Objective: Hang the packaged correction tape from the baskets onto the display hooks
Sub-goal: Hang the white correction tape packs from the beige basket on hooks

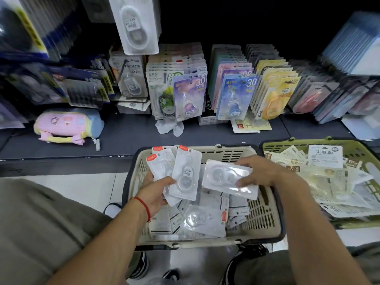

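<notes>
A person's two hands work over a beige basket (pixel 265 219) of packaged correction tape. The left hand (pixel 158 192) has its grip closed around a fanned bunch of packets (pixel 176 171), held upright. Just to its right, the right hand (pixel 261 171) pinches a single clear packet (pixel 228 179) lying flat. Loose packets (pixel 203 220) fill the basket beneath both grips. Farther right sits a green basket (pixel 357 149). Beyond the hands, a shelf (pixel 127 134) holds displayed packets.

We note open shelf surface (pixel 127 138) beyond the left hand (pixel 158 192) — stacked packs (pixel 176 87) and a hanging pack (pixel 134 25) obstruct farther ahead.
</notes>
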`<state>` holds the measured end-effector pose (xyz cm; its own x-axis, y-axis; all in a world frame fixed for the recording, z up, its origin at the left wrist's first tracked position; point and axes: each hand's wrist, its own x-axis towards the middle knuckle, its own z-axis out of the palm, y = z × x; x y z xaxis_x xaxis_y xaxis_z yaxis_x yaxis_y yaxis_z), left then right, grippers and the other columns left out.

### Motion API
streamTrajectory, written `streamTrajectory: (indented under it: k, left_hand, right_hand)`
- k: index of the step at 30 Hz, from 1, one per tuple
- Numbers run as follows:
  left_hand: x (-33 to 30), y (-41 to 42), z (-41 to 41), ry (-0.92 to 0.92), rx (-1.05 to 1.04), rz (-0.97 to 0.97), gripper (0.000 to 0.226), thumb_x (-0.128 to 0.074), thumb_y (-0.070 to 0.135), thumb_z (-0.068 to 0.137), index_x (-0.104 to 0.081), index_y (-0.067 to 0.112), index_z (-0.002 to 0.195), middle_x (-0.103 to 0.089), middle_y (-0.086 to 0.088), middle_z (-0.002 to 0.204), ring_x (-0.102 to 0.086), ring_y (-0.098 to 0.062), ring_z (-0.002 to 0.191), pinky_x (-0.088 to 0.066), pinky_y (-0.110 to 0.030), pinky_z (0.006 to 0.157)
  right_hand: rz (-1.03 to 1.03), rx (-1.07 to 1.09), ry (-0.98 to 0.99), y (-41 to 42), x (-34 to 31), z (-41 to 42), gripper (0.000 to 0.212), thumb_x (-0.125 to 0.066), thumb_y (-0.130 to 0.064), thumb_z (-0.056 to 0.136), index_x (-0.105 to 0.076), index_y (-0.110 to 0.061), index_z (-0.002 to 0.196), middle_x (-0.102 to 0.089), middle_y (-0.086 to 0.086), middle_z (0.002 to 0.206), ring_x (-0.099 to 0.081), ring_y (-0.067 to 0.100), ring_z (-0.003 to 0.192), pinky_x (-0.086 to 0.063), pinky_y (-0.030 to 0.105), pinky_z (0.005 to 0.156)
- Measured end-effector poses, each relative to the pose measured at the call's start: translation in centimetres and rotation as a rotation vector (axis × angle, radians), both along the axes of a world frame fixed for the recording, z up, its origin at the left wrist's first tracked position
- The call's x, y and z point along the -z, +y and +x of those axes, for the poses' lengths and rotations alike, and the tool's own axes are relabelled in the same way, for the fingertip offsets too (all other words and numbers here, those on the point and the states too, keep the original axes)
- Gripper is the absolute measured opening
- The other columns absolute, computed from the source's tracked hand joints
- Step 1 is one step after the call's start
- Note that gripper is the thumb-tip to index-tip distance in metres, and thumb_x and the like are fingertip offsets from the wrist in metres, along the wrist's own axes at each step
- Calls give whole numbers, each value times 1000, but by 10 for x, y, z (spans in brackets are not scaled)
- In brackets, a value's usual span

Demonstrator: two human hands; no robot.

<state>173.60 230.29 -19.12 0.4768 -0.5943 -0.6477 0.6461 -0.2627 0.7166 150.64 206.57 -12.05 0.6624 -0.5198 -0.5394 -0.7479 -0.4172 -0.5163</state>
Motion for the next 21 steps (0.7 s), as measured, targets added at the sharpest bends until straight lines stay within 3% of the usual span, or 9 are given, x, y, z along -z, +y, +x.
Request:
streamTrajectory:
  k: [4,7,9,12,14,17,21]
  left_hand:
    - [-28,-11,9,-102,91,-83,56,-74,-4,88,-61,32,128,-78,-7,117,-77,-35,97,-62,-56,72]
    - [-53,-23,11,-83,212,-203,60,-74,-5,88,-58,32,132,-76,-6,125,-76,-36,106,-60,-68,77]
    - [-70,-30,14,-56,289,-291,70,-75,-5,89,-55,40,139,-72,-3,133,-74,-37,112,-59,-66,77]
    - [-100,-40,25,-49,389,-396,78,-76,-2,88,-52,50,141,-69,0,139,-72,-37,117,-58,-67,82]
    - [-123,-48,35,-43,435,-448,79,-78,0,85,-54,51,141,-69,0,140,-72,-35,118,-58,-64,83]
    - [-156,-61,50,-67,504,-495,75,-75,0,89,-54,48,142,-67,-4,143,-69,-37,122,-57,-64,86]
    - [-192,-75,71,-99,510,-416,75,-75,4,81,-55,42,142,-70,-8,138,-72,-35,116,-58,-66,87]
  right_hand:
    - [94,-127,-49,-8,-62,5,45,-95,-27,76,-76,-56,104,-75,-30,111,-68,-7,102,-55,22,92]
    - [76,-236,-91,-3,-85,30,56,-93,-27,79,-72,-53,124,-71,-32,123,-64,-6,115,-49,22,103]
    - [-46,-277,-147,-2,-98,45,58,-92,-29,81,-69,-50,130,-68,-27,119,-61,-8,108,-48,18,97]
    - [-185,-162,-331,-10,-113,56,55,-94,-37,77,-68,-49,123,-64,-13,122,-60,8,109,-49,28,97]
    - [-150,-3,-480,-14,-118,56,60,-98,-37,70,-66,-45,119,-65,-3,126,-62,20,112,-53,37,99]
    - [27,152,-646,-21,-129,55,75,-102,-38,61,-66,-43,126,-71,-5,124,-68,15,114,-58,31,93]
    - [132,120,-772,-29,-147,59,61,-100,-31,65,-72,-41,119,-79,1,112,-75,20,105,-62,32,86]
